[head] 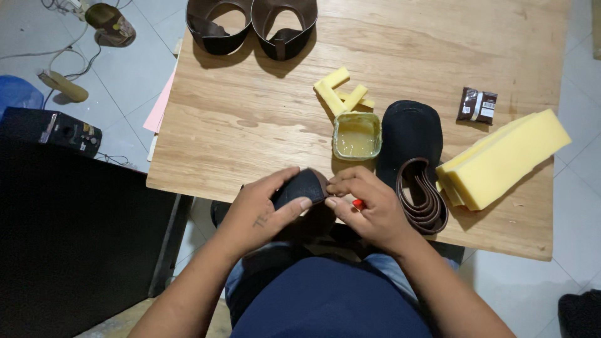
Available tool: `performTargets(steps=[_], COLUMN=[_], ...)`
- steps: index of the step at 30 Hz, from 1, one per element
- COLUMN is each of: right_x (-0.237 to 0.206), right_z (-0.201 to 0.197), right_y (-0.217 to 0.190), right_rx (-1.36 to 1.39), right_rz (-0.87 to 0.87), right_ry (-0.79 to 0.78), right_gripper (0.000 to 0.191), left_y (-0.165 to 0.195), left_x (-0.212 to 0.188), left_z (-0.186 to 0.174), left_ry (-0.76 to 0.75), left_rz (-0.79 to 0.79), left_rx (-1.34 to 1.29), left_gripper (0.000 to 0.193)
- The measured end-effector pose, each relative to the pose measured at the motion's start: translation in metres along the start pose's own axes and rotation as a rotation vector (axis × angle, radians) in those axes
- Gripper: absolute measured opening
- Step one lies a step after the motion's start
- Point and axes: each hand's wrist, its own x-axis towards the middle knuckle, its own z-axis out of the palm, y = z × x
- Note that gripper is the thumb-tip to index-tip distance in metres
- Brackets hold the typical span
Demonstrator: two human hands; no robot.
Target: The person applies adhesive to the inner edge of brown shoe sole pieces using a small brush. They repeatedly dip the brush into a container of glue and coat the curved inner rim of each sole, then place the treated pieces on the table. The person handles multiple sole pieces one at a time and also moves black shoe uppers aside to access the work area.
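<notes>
At the near edge of the wooden table [250,125], both my hands hold a dark shoe piece [302,186] with a brown edge. My left hand [260,209] wraps it from the left, thumb pressed on its lower side. My right hand [366,203] pinches its right edge with the fingertips, and something small and red [358,203] shows under the fingers. Just beyond the hands stands a square tub of yellowish glue [357,136].
A black sole [410,131] and a coil of brown leather strips [424,197] lie to the right. Yellow foam blocks [504,159], small foam sticks [341,94], a brown packet [477,105] and two brown shoe uppers [250,25] rest on the table. Shoe lasts [109,22] and cables lie on the floor at left.
</notes>
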Motion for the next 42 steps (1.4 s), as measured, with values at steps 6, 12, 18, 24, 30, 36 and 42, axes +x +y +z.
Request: performTargets(steps=[6, 12, 18, 24, 30, 36, 42], right_x=[-0.005, -0.006, -0.013, -0.014, -0.017, -0.013, -0.008], right_z=[0.004, 0.008, 0.018, 0.017, 0.016, 0.007, 0.003], right_y=[0.024, 0.035, 0.029, 0.037, 0.057, 0.065, 0.063], right_rx=[0.003, 0.295, 0.222, 0.448, 0.263, 0.274, 0.474], right_rz=[0.274, 0.597, 0.212, 0.685, 0.632, 0.704, 0.803], right_ry=[-0.075, 0.071, -0.022, -0.081, 0.145, 0.183, 0.343], right_gripper=[0.018, 0.022, 0.018, 0.018, 0.018, 0.019, 0.017], left_y=[0.003, 0.009, 0.007, -0.015, -0.044, -0.042, -0.045], left_x=[-0.007, -0.025, -0.016, -0.007, -0.015, -0.032, -0.063], left_z=[0.01, 0.037, 0.058, 0.066, 0.06, 0.041, 0.023], left_ry=[0.244, 0.378, 0.121, 0.105, 0.318, 0.32, 0.889], left_rz=[0.393, 0.372, -0.083, -0.063, 0.107, 0.196, 0.474], left_rx=[0.425, 0.241, -0.148, -0.498, 0.433, 0.446, 0.36], left_gripper=[0.054, 0.022, 0.028, 0.019, 0.011, 0.014, 0.031])
